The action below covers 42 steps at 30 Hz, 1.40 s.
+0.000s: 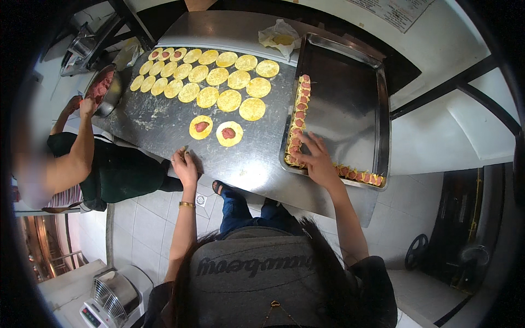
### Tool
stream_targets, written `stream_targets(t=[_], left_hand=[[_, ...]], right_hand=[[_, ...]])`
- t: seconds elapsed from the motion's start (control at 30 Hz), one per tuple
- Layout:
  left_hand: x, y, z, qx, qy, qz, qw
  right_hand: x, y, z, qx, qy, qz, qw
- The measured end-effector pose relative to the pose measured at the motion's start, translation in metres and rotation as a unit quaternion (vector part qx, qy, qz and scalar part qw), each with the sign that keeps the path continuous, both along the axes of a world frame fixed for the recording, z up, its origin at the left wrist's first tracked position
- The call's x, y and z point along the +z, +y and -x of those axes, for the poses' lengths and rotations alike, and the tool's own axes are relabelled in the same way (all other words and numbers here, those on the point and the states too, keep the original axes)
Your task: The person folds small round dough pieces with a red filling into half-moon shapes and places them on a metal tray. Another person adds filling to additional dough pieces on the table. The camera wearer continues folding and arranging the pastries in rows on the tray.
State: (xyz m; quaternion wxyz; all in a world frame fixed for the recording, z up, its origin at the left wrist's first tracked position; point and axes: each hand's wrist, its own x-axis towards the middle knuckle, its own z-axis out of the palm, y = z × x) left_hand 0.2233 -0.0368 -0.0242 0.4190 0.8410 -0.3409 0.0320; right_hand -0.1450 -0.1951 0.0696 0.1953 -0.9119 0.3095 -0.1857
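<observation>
My right hand [317, 159] is over the near left corner of a large metal baking tray [350, 115]. Its fingers are spread, and the tips touch or hover just above a row of open-topped dumplings [300, 109] with yellow wrappers and pink filling. More dumplings [358, 175] line the tray's near edge. At the table's front edge is my left hand [186, 167], fingers bent and apart, with nothing visible in it. Beyond it lie two round yellow wrappers, each with a lump of pink meat filling [228, 133] [202, 127].
Rows of yellow wrappers [217, 75] cover the far part of the metal table [251, 158]; several at far left bear filling. A co-worker's hands [86, 106] are at a metal bowl [112, 95] of pink meat. Crumpled paper [280, 38] lies beyond. A scale [106, 303] stands behind left.
</observation>
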Motion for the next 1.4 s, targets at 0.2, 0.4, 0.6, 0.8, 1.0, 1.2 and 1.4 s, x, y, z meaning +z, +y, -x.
stream_targets(t=[0.2, 0.4, 0.6, 0.8, 1.0, 1.2, 1.4], left_hand=[[-0.001, -0.024, -0.015, 0.029, 0.031, -0.042, 0.998], [0.002, -0.039, -0.018, 0.046, 0.013, -0.1, 0.994], [0.001, -0.043, -0.023, 0.025, 0.029, -0.11, 0.993], [0.01, -0.046, -0.013, 0.042, 0.03, -0.106, 0.993], [0.01, -0.047, -0.011, 0.053, 0.003, -0.102, 0.993], [0.005, -0.05, -0.016, 0.057, 0.038, -0.112, 0.991], [0.007, -0.051, -0.015, 0.065, 0.042, -0.113, 0.991]], right_hand=[[-0.015, -0.016, 0.001, -0.017, 0.007, -0.015, 1.0], [-0.025, -0.033, -0.006, -0.058, 0.029, 0.01, 0.998], [-0.027, -0.045, -0.014, -0.087, 0.027, 0.018, 0.996], [-0.045, -0.064, -0.023, -0.135, 0.032, 0.04, 0.99], [-0.051, -0.087, -0.029, -0.161, 0.021, 0.05, 0.985], [-0.059, -0.115, -0.032, -0.178, -0.033, 0.046, 0.982], [-0.055, -0.136, -0.037, -0.201, -0.054, 0.015, 0.978]])
